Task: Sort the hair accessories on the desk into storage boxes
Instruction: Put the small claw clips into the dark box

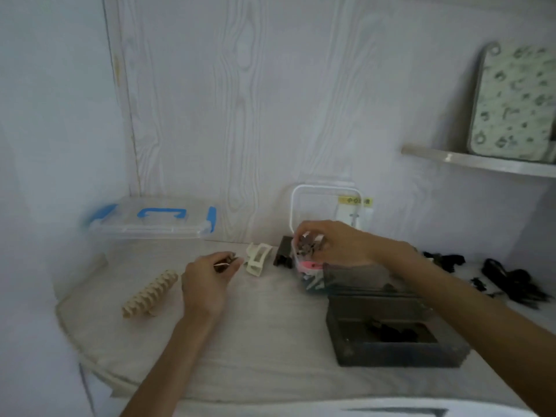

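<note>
My left hand [206,281] pinches a small dark hair clip [225,264] above the cloth-covered desk. My right hand [334,243] is over a small clear storage box [304,266] holding pink and dark accessories, fingers closed on several small dark clips [308,247]. A cream claw clip [258,257] lies between my hands. A long beige claw clip [149,293] lies to the left. A dark claw clip [283,251] sits behind the clear box. A dark smoky storage box [391,353] with dark items stands at the front right.
A clear lidded box with blue latches [150,221] stands at the back left. A white-rimmed lid [326,203] leans on the wall. Black hair ties and bands [508,281] lie at the right. A shelf [481,161] holds a patterned board. The desk's front edge [210,395] is near.
</note>
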`<state>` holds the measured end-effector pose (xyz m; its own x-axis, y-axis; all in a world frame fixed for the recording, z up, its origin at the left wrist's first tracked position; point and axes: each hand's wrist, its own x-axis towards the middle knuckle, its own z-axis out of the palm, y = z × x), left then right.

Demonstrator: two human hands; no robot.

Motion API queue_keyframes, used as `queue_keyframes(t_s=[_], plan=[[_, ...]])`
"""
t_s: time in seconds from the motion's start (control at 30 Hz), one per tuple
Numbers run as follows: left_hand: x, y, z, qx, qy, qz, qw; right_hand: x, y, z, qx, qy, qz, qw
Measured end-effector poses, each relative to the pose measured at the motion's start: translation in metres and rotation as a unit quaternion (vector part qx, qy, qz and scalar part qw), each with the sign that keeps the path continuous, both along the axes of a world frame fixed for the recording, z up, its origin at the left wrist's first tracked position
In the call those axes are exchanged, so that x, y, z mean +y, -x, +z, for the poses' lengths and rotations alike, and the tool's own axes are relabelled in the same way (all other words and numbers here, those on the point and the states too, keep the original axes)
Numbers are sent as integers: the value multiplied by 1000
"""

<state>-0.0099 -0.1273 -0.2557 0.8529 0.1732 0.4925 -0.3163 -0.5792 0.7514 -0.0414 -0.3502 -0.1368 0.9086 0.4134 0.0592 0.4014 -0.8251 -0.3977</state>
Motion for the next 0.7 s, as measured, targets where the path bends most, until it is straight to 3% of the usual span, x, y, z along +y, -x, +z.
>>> queue_keyframes(t_s=[0.07, 0.17, 0.33, 0.5, 0.6, 0.7], plan=[[-21, 21, 15, -38, 20, -41, 998, -25, 25, -1, 9, -2, -14, 1000], [-65, 59, 36, -56, 36, -187, 980, -56, 61, -7, 22, -23, -34, 999], [-129, 96, 40, -30, -72, -338, 938, -92, 100, -28, 20, -60, -40, 997], [-147, 106, 22, -18, -157, -300, 941, -135, 126, -49, -22, -97, -92, 991], [-149, 113, 17, -35, -215, -257, 941, -153, 129, -78, -104, -35, -179, 978], [-152, 113, 17, -24, -229, -234, 945, -151, 130, -103, -47, -71, -211, 974]])
